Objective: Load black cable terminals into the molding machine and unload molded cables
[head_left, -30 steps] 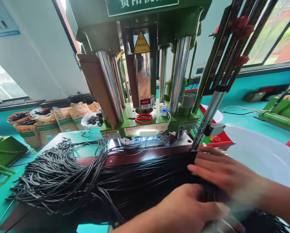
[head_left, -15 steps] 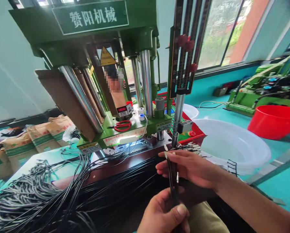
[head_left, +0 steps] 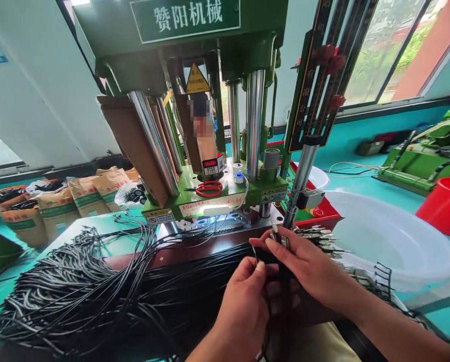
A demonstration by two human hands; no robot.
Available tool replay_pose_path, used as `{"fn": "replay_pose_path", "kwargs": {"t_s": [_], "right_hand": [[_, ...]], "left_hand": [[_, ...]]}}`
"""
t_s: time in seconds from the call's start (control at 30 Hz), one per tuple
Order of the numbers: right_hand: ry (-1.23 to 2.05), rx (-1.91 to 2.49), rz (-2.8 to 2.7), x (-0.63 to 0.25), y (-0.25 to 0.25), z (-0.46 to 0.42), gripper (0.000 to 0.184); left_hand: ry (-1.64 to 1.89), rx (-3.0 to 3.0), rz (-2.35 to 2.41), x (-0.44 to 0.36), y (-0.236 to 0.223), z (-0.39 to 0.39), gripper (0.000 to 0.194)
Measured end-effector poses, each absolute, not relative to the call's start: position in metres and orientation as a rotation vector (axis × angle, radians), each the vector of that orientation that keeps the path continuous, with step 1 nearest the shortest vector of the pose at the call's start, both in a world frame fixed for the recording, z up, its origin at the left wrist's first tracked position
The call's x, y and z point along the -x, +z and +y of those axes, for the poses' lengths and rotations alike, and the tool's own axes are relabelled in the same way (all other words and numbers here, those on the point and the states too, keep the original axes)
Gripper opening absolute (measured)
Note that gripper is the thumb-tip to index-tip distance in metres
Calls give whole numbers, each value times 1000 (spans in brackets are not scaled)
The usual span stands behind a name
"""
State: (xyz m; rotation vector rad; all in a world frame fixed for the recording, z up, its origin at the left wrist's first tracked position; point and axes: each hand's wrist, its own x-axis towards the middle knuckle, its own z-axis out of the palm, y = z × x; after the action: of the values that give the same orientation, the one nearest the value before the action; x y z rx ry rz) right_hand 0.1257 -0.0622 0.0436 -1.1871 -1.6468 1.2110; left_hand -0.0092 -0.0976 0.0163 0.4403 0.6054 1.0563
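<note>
My left hand [head_left: 243, 301] and my right hand [head_left: 307, 269] meet low in the middle, both closed around a few thin black cables [head_left: 275, 261] whose metal plug ends stick up between my right fingers. A big bundle of black cables [head_left: 77, 286] lies across the bench to the left. More metal plug ends [head_left: 319, 236] fan out just right of my right hand. Behind stands a green press machine [head_left: 194, 100] with chrome columns.
Red scissors [head_left: 208, 189] lie on the machine's green base. A large white basin [head_left: 394, 241] sits at right, a red tub [head_left: 445, 206] beyond it. Brown paper sacks [head_left: 59, 203] line the wall at left. A black-and-red rail [head_left: 319, 90] rises right of the press.
My left hand has come up beside my right, and both now pinch the cable ends close together. The view has swung a little to the left.
</note>
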Motion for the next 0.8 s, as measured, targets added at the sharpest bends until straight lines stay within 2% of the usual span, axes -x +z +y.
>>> {"fn": "replay_pose_path", "kwargs": {"t_s": [0.1,0.3,0.4,0.5,0.57,0.7,0.8], "right_hand": [[1107,1213,-1682,-119,33,-61,35],[1163,1091,-1627,-118,25,-41,52],[1073,1062,-1756,-115,26,-35,42],[845,1167,-1958,-111,26,-39,31],[717,1210,-2027,-111,26,-43,32],[670,1140,-2279,-110,31,-32,37],[430,1151,-2523,-98,30,2,41]], "left_hand": [[1085,-513,597,5,21,-96,29],[1103,-612,646,-1,13,-102,29],[1096,-567,656,0,9,-102,29],[1068,-456,611,6,8,-99,30],[1071,-391,601,10,8,-97,28],[1118,-330,668,16,2,-100,31],[1014,-356,775,17,-12,-105,34]]}}
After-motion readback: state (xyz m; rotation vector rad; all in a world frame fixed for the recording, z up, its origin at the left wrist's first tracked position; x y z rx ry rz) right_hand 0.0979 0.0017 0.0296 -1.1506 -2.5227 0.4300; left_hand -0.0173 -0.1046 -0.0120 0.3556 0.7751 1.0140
